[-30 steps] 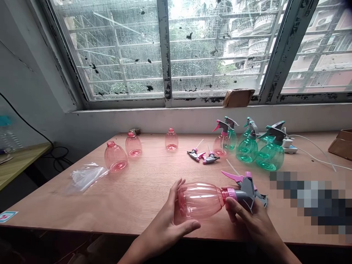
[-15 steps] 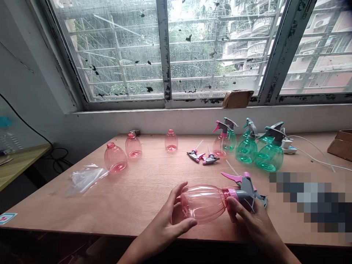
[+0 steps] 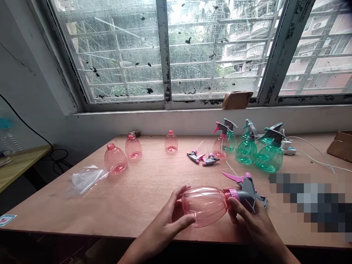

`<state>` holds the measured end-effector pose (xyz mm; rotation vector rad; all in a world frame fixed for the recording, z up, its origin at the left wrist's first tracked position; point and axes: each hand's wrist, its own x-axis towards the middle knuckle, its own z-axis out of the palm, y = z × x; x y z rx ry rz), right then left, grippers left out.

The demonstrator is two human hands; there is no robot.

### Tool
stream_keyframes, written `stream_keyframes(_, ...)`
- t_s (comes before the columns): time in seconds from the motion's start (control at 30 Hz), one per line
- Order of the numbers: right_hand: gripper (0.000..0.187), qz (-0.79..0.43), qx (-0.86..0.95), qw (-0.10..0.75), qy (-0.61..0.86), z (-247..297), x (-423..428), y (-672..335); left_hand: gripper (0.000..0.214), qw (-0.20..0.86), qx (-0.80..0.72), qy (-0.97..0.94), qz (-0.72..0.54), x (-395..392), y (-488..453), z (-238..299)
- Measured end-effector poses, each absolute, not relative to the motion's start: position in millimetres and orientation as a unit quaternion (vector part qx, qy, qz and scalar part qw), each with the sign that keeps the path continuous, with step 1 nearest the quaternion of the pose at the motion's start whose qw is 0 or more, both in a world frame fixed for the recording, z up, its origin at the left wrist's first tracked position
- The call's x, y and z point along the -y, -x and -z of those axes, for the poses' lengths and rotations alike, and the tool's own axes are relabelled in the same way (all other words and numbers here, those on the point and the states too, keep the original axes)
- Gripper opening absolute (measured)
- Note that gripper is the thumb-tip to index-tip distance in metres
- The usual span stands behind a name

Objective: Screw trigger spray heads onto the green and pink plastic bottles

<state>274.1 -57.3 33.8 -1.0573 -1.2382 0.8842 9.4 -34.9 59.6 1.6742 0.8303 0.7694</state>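
Observation:
A clear pink spray bottle (image 3: 206, 205) lies on its side in the air above the table's front edge, base to the left. My left hand (image 3: 172, 216) is curled round its base, thumb in front and fingers behind. At the neck, my right hand (image 3: 249, 220) grips the pink collar and the grey and pink spray head (image 3: 246, 192), which sits on the bottle's mouth. Another spray head's parts seem to show just behind it, partly hidden. Two loose spray heads (image 3: 210, 160) with thin tubes rest on the table beyond.
Three pink bottles without heads (image 3: 116, 159) stand at the back left, near a clear plastic bag (image 3: 88, 179). Several green spray bottles (image 3: 269, 157) and one pink spray bottle (image 3: 220, 146) stand at the back right. A white cable and adapter (image 3: 288, 146) and a cardboard box (image 3: 340, 146) lie farther right.
The held bottle has turned or tilted slightly, its base end a little lower. My left thumb has shifted slightly on it; the right hand keeps its grip at the neck.

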Motion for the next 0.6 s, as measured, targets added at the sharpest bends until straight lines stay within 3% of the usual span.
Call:
stream_keyframes(0.13,0.042,-0.377,0.543,0.596,0.455,-35,58,-274,0.087,0.518,-0.355,-0.712,-0.316,36,-8,-59)
stream_keyframes(0.6,0.041,-0.396,0.532,0.586,0.466,-25,55,-281,0.083,0.527,-0.373,-0.706,-0.290,36,-6,-61)
